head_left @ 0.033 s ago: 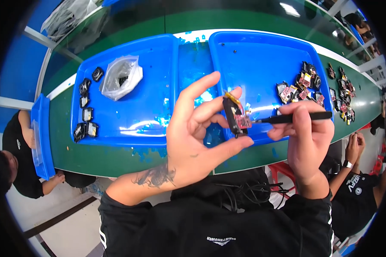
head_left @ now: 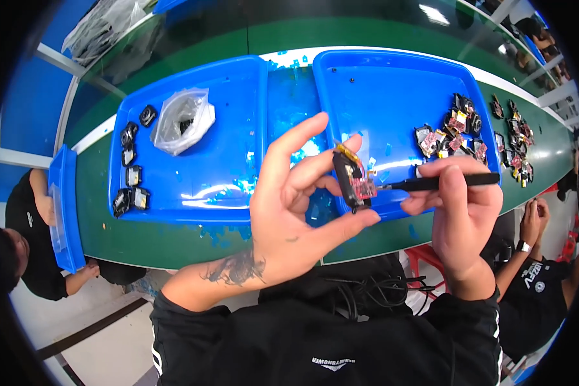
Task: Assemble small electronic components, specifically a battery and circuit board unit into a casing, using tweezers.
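My left hand point(head_left: 289, 193) holds a small black electronic module point(head_left: 346, 183) by its edges, above the gap between two blue trays. A red circuit board point(head_left: 365, 188) stands out from the module's right side, and a yellow ribbon piece point(head_left: 346, 152) sits at its top. In my right hand point(head_left: 460, 209) are slim black tweezers point(head_left: 441, 182), gripped between thumb and fingers. Their thin tip points left and meets or nearly meets the red board; I cannot tell which.
The left tray point(head_left: 193, 217) holds a clear plastic bag point(head_left: 185, 122) and several black modules point(head_left: 134, 175). Modules with red boards point(head_left: 457, 125) pile up in the right tray point(head_left: 392, 58); more point(head_left: 518, 141) lie on the green table beside it. People sit at both sides.
The whole view has shifted very slightly. The module appears turned a little, showing more of its inside; both hands keep their grip.
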